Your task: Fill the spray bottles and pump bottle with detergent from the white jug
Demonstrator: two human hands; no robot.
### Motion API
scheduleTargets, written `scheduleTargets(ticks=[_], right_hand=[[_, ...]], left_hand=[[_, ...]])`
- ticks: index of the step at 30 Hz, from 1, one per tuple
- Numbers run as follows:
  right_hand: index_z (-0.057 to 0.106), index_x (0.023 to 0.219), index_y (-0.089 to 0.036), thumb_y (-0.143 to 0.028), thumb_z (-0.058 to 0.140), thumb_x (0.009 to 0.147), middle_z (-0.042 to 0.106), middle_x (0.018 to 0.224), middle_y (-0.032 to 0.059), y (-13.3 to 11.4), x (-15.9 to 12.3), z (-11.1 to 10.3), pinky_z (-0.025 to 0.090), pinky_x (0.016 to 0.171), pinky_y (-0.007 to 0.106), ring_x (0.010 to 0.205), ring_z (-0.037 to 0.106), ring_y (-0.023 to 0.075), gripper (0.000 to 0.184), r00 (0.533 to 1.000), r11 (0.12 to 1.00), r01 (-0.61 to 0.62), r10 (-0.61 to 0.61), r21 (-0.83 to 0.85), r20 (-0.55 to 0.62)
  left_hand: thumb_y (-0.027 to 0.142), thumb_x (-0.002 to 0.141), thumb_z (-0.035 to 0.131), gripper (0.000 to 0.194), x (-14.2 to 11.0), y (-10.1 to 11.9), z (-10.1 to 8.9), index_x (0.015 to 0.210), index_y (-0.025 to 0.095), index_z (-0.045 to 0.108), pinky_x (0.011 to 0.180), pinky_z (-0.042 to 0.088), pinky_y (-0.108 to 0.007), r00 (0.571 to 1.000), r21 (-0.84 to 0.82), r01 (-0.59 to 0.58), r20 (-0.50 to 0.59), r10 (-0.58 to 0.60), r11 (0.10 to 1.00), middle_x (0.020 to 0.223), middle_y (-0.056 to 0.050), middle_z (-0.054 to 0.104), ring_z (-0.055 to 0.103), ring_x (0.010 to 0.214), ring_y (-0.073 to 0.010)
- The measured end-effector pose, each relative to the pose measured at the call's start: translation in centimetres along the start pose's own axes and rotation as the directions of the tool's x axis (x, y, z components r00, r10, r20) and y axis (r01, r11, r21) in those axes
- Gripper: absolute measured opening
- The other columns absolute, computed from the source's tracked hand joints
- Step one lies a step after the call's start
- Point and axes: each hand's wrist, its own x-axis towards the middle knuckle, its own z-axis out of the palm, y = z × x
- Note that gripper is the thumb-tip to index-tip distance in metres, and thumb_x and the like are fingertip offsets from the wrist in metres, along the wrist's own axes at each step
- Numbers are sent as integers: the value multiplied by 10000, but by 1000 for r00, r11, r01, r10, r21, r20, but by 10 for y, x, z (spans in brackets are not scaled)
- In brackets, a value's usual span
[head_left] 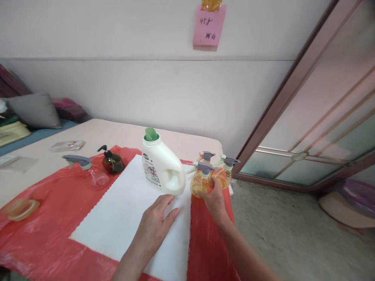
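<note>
My right hand is closed around the lower body of a clear spray bottle with yellow liquid and a grey trigger head. Two more spray bottles, one with a grey-and-green head and one behind it, stand close by at the table's right edge. My left hand hovers over the white cloth, fingers stretched and apart, holding nothing. Just beyond its fingertips stands a white jug with a side handle, its open neck holding a green insert.
On the red plastic sheet at left are an empty-looking spray bottle, a dark pump bottle and a tan ring. Flat plastic packets lie behind. A wall, a framed glass door and concrete floor bound the table.
</note>
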Motion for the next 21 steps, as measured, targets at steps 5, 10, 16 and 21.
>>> scheduleTargets(ticks=[5, 10, 16, 21], right_hand=[[462, 1095, -244, -311, 545, 738, 535, 1104, 62, -25, -24, -11, 459, 897, 434, 1019, 540, 237, 373, 998, 1000, 17, -16, 8, -68], [518, 1005, -242, -356, 577, 715, 589, 982, 42, -44, -58, -3, 457, 882, 424, 929, 572, 229, 317, 985, 989, 130, -137, 71, 106], [553, 1046, -256, -454, 556, 753, 664, 1005, 55, -36, -70, 20, 501, 794, 385, 909, 643, 235, 354, 925, 989, 149, -146, 18, 352], [549, 999, -248, -467, 530, 768, 670, 972, 52, -48, -78, 29, 513, 727, 340, 828, 660, 207, 319, 911, 991, 54, -98, 120, 400]], left_hand=[[440, 902, 494, 350, -1, -3, -4, 1169, 237, 595, 873, 471, -339, 999, -45, 41, 20, -41, 998, 1189, -60, 649, 599, 1092, -226], [374, 873, 548, 318, -1, -3, -10, 1129, 208, 635, 834, 471, -335, 996, -73, 63, -52, -67, 995, 1105, -72, 680, 625, 1008, -223], [322, 816, 591, 247, 3, -31, -29, 1010, 204, 690, 847, 469, -332, 930, -183, 107, -330, -164, 977, 1001, -63, 709, 642, 930, -212], [350, 827, 548, 298, 22, -80, -84, 1035, 156, 637, 902, 452, -351, 578, -368, 243, -688, -438, 898, 1057, -108, 690, 626, 1022, -239]])
